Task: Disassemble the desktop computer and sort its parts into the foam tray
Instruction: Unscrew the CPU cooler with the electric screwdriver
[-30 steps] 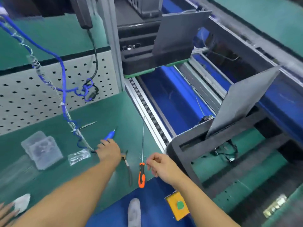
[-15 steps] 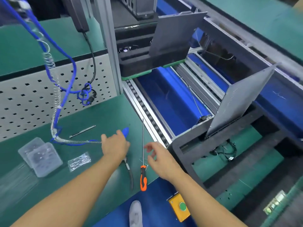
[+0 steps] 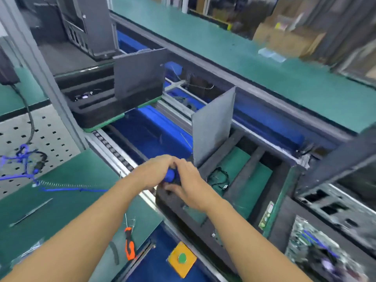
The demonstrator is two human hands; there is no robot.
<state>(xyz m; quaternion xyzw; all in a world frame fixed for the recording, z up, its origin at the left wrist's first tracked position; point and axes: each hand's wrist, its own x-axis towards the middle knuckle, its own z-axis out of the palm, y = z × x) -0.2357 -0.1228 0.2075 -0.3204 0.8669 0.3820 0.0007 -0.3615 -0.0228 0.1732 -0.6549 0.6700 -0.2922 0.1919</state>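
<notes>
Nearest you, a yellow box (image 3: 182,259) with a round green button sits at the bench edge. An orange-handled screwdriver (image 3: 129,246) lies on the smooth green mat (image 3: 61,210). Your left hand (image 3: 154,171) curls round the blue tool (image 3: 170,175). Your right hand (image 3: 187,188) pinches its dark end, over the near corner of the black foam tray (image 3: 244,174). A flat grey panel (image 3: 213,125) stands upright in the tray. The computer case (image 3: 329,206) lies to the right, blurred. The tray's label (image 3: 266,217) is unreadable.

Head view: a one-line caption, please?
Left hand and right hand hold a blue tool over the foam tray corner.
</notes>
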